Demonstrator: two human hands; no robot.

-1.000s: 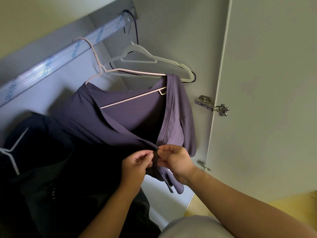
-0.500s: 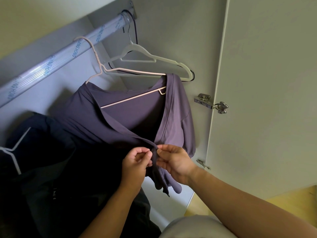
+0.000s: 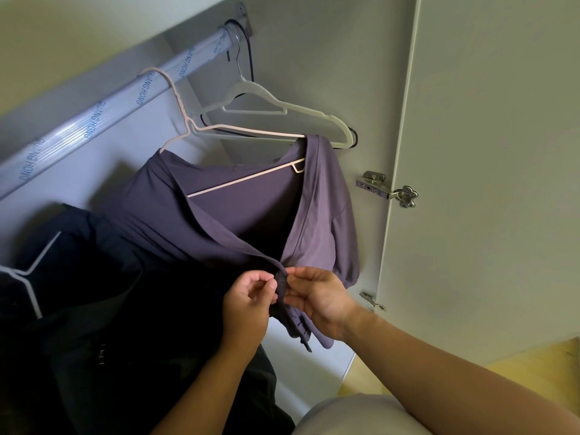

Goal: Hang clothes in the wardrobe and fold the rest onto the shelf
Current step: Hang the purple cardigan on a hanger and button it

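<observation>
Purple top (image 3: 238, 221): soft matte knit with a V-shaped open front. It is draped on a thin pink hanger (image 3: 244, 131), which hooks over a ribbed, film-wrapped rail (image 3: 103, 117) inside the wardrobe. A flat white hanger (image 3: 282, 108) hangs just beside it on the door side, and a dark garment (image 3: 94, 309) on the other. Left hand (image 3: 248, 306): fingers curled, thumb and forefinger pinching the top's front edge. Right hand (image 3: 320, 299): fingertips pinching the facing edge. The two edges meet between the hands.

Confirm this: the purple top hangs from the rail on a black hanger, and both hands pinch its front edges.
One error: the hanger under the purple top is pale pink, not black, per the head view. It hangs from the rail, and the left hand and right hand pinch its front edges.
</observation>
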